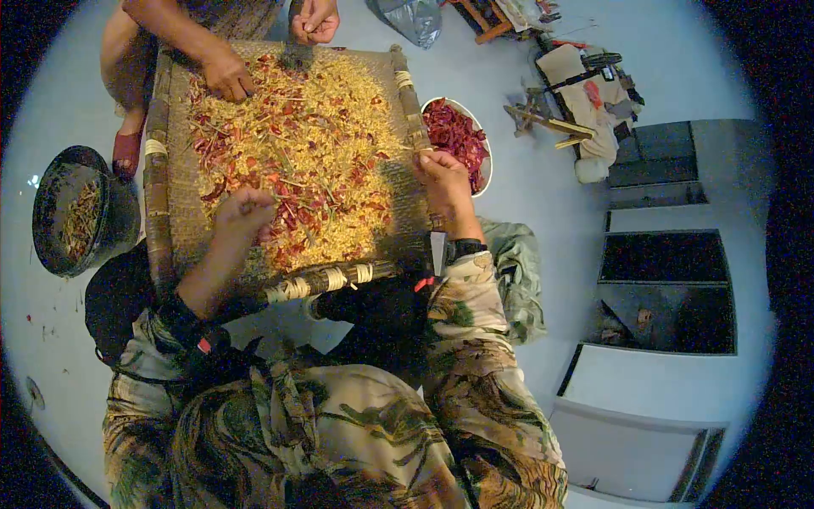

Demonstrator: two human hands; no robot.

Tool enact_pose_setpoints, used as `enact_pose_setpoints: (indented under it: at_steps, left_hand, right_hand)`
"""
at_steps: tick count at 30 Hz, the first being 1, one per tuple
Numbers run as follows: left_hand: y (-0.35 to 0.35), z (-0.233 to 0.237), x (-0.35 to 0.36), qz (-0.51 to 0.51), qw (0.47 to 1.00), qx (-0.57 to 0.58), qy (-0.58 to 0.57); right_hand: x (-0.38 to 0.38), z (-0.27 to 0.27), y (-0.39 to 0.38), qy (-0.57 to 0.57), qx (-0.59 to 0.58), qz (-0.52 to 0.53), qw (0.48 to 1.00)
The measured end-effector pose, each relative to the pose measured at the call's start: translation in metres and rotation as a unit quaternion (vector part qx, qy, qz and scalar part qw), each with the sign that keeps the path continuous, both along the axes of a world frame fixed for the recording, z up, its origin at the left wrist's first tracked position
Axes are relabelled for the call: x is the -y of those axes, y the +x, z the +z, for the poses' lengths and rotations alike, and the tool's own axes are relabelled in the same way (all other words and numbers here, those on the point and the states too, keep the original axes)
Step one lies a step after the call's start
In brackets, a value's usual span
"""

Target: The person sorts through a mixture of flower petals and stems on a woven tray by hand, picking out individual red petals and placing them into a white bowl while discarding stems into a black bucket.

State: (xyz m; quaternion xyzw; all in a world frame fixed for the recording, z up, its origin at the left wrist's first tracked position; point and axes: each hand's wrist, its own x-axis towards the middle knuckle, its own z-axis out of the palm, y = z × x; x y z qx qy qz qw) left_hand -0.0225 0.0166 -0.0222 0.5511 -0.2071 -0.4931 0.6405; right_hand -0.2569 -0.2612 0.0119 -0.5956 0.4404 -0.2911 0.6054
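A woven tray (413,102) with a wooden frame lies in front of me, covered with yellow seeds (339,102), red dried chilli pieces (292,208) and stems. My left hand (244,212) is over the chilli pieces at the lower left of the tray, its fingers bent and blurred; what they hold, if anything, is hidden. At the tray's right edge, my right hand (445,176) has its thumb and fingertips pressed together, beside the bowl of red chillies (458,140). Whatever is in that pinch is too small to tell.
Across the tray, another person's hand (227,76) touches the seeds, and their other hand (315,20) is above the far edge. A black basin (119,212) with stems stands at the left. A plastic bag (411,21) and a cluttered chair (585,102) are farther back.
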Motion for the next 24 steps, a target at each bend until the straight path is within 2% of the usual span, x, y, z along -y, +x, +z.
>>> enact_pose_setpoints:
  at_steps: [3,5,7,8,9,12,13,16,17,18,20,22,23,24]
  left_hand:
    - [0.001,-0.008,0.001,-0.013,0.999,0.037,-0.002]
    - [0.000,-0.016,0.000,-0.007,0.999,-0.007,-0.036]
    - [0.000,-0.014,0.000,-0.001,0.999,-0.008,-0.044]
    - [0.001,-0.013,0.000,0.000,0.999,0.013,-0.035]
    - [0.002,-0.008,0.001,0.002,0.999,0.034,-0.025]
    - [0.007,0.020,-0.003,0.001,1.000,0.016,0.008]
    - [0.000,0.022,-0.002,0.091,0.993,0.038,-0.068]
    - [0.019,0.011,0.002,0.064,0.998,-0.008,0.023]
    - [0.024,0.001,0.002,0.073,0.994,-0.048,-0.059]
    - [0.026,0.003,0.000,0.078,0.995,-0.037,-0.041]
    - [0.028,0.014,-0.002,0.087,0.996,-0.014,-0.009]
    - [0.030,0.014,-0.003,0.082,0.997,0.005,-0.010]
    - [0.032,0.014,-0.003,0.079,0.997,0.014,-0.012]
    - [0.032,0.014,-0.003,0.068,0.998,0.003,-0.007]
  right_hand:
    - [0.019,0.016,-0.011,0.031,0.043,0.023,0.998]
    - [0.049,0.018,-0.029,-0.111,-0.055,-0.020,0.992]
    - [0.054,0.028,-0.032,-0.102,0.029,-0.110,0.988]
    - [0.054,0.033,-0.034,-0.020,0.160,-0.177,0.971]
    - [0.052,0.037,-0.033,0.064,0.286,-0.239,0.926]
    - [0.072,-0.001,-0.046,-0.080,0.077,-0.191,0.975]
    - [0.037,0.021,-0.025,-0.011,0.119,-0.178,0.977]
    - [-0.019,0.031,0.024,0.004,-0.057,0.001,0.998]
    - [-0.026,0.012,0.032,-0.064,-0.110,0.087,0.988]
    - [-0.034,-0.006,0.041,-0.133,-0.160,0.171,0.963]
    - [-0.071,-0.027,0.062,-0.263,-0.175,0.355,0.880]
    - [-0.103,-0.032,0.081,-0.349,-0.275,0.430,0.786]
    - [-0.119,-0.020,0.091,-0.365,-0.364,0.478,0.711]
    - [-0.128,-0.025,0.094,-0.392,-0.383,0.462,0.698]
